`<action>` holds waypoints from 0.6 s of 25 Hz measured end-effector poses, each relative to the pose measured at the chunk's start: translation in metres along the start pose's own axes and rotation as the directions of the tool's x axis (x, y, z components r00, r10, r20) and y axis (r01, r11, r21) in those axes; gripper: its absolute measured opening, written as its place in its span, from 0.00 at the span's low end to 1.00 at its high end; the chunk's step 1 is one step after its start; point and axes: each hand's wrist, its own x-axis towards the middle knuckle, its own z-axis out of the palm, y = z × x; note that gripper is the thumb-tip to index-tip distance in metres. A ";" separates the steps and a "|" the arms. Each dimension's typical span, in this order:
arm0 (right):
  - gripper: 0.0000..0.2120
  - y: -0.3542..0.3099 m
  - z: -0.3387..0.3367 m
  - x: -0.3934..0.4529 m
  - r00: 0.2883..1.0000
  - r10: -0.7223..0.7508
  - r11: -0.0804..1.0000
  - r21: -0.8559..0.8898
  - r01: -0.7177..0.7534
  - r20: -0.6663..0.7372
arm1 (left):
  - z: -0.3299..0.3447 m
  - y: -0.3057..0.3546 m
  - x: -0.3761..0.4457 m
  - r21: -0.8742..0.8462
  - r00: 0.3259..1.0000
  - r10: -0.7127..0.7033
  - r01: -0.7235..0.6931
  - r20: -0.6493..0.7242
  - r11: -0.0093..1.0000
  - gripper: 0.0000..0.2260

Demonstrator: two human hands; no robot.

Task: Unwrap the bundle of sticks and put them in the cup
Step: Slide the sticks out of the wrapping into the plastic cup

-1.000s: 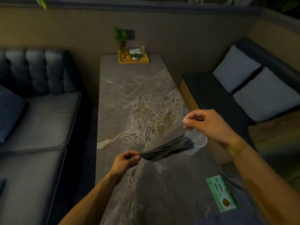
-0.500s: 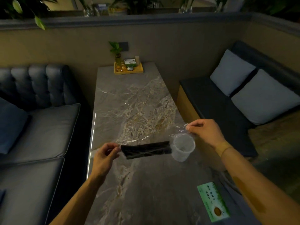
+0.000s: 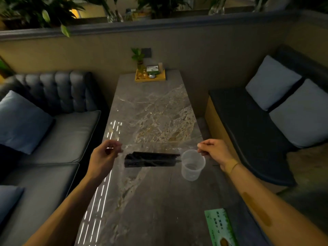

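Black sticks [image 3: 151, 159] lie bunched in a loose bundle at the middle of the view, running from 9 o'clock to 3 o'clock above the marble tabletop [image 3: 152, 112]. Clear plastic wrap [image 3: 159, 145] is stretched out flat behind and around them, hard to trace in the dim light. Whether the sticks rest on the tabletop or hang in the wrap cannot be told. The left hand [image 3: 104, 155], at 9 o'clock of the bundle, pinches one end of the wrap between thumb and curled fingers. The right hand [image 3: 213, 150], at 3 o'clock, pinches the other end the same way, so the two hands are held well apart. A translucent plastic cup [image 3: 192, 166] stands upright on the tabletop just beside the bundle's right end, below the right hand. A green card [image 3: 221, 226] lies flat near the tabletop's edge at 5 o'clock. At 12 o'clock, on the far end, sits a yellow tray [image 3: 150, 77] with small items and a little plant. A grey sofa [image 3: 53, 125] stands at 9 o'clock, and a dark bench [image 3: 248, 125] with pale cushions at 3 o'clock.
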 end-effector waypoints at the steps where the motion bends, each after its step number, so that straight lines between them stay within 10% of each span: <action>1: 0.11 0.003 0.000 0.003 1.000 0.011 1.000 -0.004 -0.011 0.016 | 0.000 0.001 -0.001 0.018 1.000 -0.004 0.004 -0.003 1.000 0.10; 15: 0.05 0.033 -0.001 0.018 0.996 0.092 0.989 0.117 -0.093 0.018 | 0.003 0.038 0.026 0.178 0.989 0.142 -0.147 0.039 0.973 0.13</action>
